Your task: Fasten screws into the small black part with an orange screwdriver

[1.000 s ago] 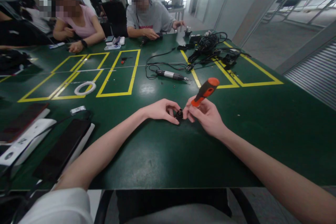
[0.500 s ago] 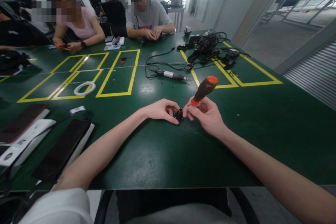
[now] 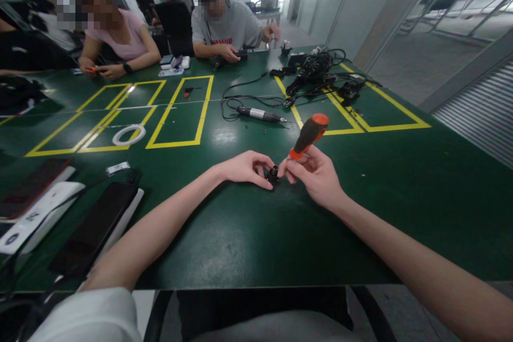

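Observation:
My left hand (image 3: 250,168) rests on the green table with thumb and fingers closed round a small black cylindrical part (image 3: 273,174). A metallic round end of that part points upward. Just to its right, my right hand (image 3: 315,173) grips a screwdriver (image 3: 309,136) with a black and orange handle. The handle tilts up and to the right, above the hand. The screwdriver's shaft and tip are mostly hidden by my fingers, so I cannot tell whether the tip touches the black part.
An electric screwdriver (image 3: 262,115) with its cable lies ahead, near a pile of black cables (image 3: 316,67). To the left are a white ring (image 3: 129,135), a black phone (image 3: 96,224) and a white power strip (image 3: 40,216). Two people sit across the table.
The screwdriver handle has shifted slightly left in my right hand. My left hand stays put. Across the table, the co-worker in grey has raised one hand out to the side.

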Available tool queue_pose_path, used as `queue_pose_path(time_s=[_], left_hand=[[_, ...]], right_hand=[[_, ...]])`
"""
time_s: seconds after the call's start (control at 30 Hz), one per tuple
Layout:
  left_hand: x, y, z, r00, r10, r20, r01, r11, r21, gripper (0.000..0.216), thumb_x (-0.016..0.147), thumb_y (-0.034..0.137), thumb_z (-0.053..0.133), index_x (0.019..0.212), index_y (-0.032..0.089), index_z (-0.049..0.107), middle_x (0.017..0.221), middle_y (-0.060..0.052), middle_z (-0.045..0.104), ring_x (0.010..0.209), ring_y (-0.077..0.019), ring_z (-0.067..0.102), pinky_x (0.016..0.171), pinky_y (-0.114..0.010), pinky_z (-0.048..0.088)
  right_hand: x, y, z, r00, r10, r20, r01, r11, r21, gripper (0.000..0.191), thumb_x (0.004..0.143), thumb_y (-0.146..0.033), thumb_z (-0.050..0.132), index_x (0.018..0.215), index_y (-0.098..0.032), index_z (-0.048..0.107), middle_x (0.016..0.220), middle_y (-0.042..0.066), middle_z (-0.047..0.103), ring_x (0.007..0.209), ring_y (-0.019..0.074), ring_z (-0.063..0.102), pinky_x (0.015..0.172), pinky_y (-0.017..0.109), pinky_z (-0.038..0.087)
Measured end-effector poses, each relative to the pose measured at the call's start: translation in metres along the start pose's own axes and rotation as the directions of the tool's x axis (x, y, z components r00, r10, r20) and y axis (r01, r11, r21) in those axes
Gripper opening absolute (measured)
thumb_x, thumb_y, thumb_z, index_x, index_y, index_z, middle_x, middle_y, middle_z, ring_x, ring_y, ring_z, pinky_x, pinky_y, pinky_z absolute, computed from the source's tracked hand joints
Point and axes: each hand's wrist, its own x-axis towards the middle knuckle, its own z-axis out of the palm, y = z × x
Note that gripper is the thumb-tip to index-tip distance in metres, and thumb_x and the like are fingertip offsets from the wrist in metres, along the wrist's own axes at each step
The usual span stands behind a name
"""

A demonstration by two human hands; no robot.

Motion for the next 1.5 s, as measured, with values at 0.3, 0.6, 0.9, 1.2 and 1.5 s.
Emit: queue_pose_path(time_s=[0.3,0.6,0.9,1.2,1.5], left_hand=[[0.0016,-0.0034,-0.0001,1.000,0.011,0.008,-0.011,1.000,-0.012,0.041,0.063,0.028,0.092,0.095,0.014,0.071,0.072,0.003,0.070,0.060,-0.0085,0.062,0.060,-0.020,0.047],[0.0012,-0.0029,-0.0004,1.000,0.023,0.012,-0.023,1.000,-0.018,0.041,0.063,0.028,0.093,0.097,0.014,0.073,0.075,0.002,0.072,0.060,-0.0081,0.061,0.060,-0.021,0.046],[0.0006,0.0003,0.0005,1.000,-0.006,-0.004,0.006,1.000,-0.003,0.039,0.062,0.027,0.092,0.092,0.014,0.071,0.072,0.003,0.071,0.059,-0.0077,0.061,0.060,-0.020,0.046],[0.0004,-0.0004,0.0010,1.000,0.012,0.010,-0.012,1.000,-0.012,0.042,0.062,0.027,0.092,0.096,0.014,0.072,0.076,0.003,0.072,0.059,-0.0078,0.061,0.059,-0.020,0.047],[0.0006,-0.0010,0.0000,1.000,0.013,-0.002,-0.013,1.000,-0.009,0.041,0.062,0.028,0.093,0.094,0.014,0.072,0.074,0.002,0.071,0.061,-0.0083,0.061,0.061,-0.021,0.046]], right_hand=[[0.0009,-0.0013,-0.0002,1.000,-0.012,0.021,0.011,1.000,0.027,0.039,0.084,-0.059,0.079,0.090,-0.021,0.068,0.075,0.001,0.069,0.051,0.0113,0.056,0.051,0.028,0.049],[0.0011,-0.0060,-0.0016,0.998,-0.032,-0.050,0.027,0.995,-0.096,0.035,0.082,-0.052,0.083,0.074,-0.020,0.069,0.068,0.001,0.066,0.054,0.0126,0.056,0.054,0.029,0.051],[0.0002,-0.0026,0.0003,0.999,-0.050,-0.015,0.050,0.998,0.025,0.037,0.084,-0.054,0.080,0.092,-0.022,0.066,0.071,-0.001,0.071,0.052,0.0116,0.058,0.052,0.026,0.051],[0.0015,-0.0025,-0.0015,0.999,-0.028,-0.020,0.027,0.999,-0.046,0.038,0.086,-0.057,0.078,0.081,-0.020,0.069,0.066,0.000,0.065,0.051,0.0114,0.056,0.050,0.027,0.048],[0.0015,-0.0046,0.0020,0.998,-0.039,-0.053,0.039,0.999,0.006,0.035,0.083,-0.050,0.083,0.079,-0.021,0.064,0.067,-0.001,0.067,0.050,0.0097,0.054,0.050,0.025,0.047]])
